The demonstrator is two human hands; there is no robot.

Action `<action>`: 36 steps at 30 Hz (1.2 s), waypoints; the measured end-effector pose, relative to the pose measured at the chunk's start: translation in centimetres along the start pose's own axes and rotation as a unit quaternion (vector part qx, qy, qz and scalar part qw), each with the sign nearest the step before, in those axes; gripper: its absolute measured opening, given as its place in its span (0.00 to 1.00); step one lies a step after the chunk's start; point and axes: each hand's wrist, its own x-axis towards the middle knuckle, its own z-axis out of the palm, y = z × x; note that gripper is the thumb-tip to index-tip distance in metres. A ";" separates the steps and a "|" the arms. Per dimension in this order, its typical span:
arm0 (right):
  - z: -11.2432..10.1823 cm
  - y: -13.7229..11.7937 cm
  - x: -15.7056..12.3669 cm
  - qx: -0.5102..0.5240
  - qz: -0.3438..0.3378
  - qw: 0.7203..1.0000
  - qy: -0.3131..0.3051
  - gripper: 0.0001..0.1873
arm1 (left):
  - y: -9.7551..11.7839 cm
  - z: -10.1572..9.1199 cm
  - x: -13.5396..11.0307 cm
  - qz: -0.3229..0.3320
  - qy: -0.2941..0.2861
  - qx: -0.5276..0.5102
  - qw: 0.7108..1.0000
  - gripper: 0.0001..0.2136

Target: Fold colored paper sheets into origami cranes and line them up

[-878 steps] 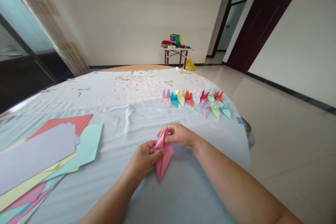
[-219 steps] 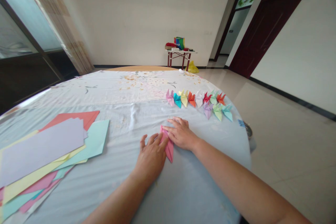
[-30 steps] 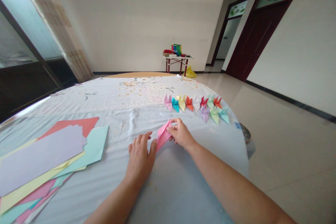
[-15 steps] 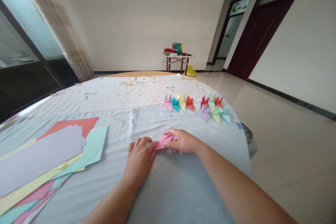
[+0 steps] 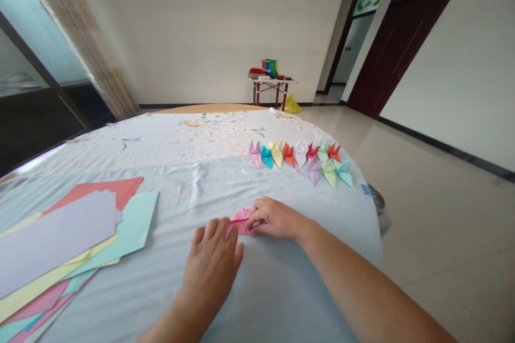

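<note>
A small piece of folded pink paper (image 5: 240, 215) lies on the cloth between my hands, its upper flap raised from the lower layer. My right hand (image 5: 277, 218) pinches its right end, and these fingers hide that end. On the other side, my left hand (image 5: 213, 257) is open, its fingers stretched over the paper's left edge and the thumb held apart. Beyond the hands, several folded paper cranes (image 5: 288, 154) in many colours stand in two rows.
A stack of coloured paper sheets (image 5: 60, 244) covers the left of the round table, which has a pale tablecloth (image 5: 169, 289). Behind it stand a small side table (image 5: 271, 81) with a bag and a yellow plastic bag (image 5: 292, 104). A dark red door (image 5: 386, 59) is at right.
The pink paper has turned and opened, showing a raised flap. My left hand has loosened and flattened a little closer to me; my right fingers have shifted along the paper's right end.
</note>
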 end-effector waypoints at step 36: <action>-0.1 -0.6 -0.1 -0.012 0.065 0.997 0.034 0.10 | -1.3 1.7 2.0 -0.050 -0.014 -0.239 0.970 0.14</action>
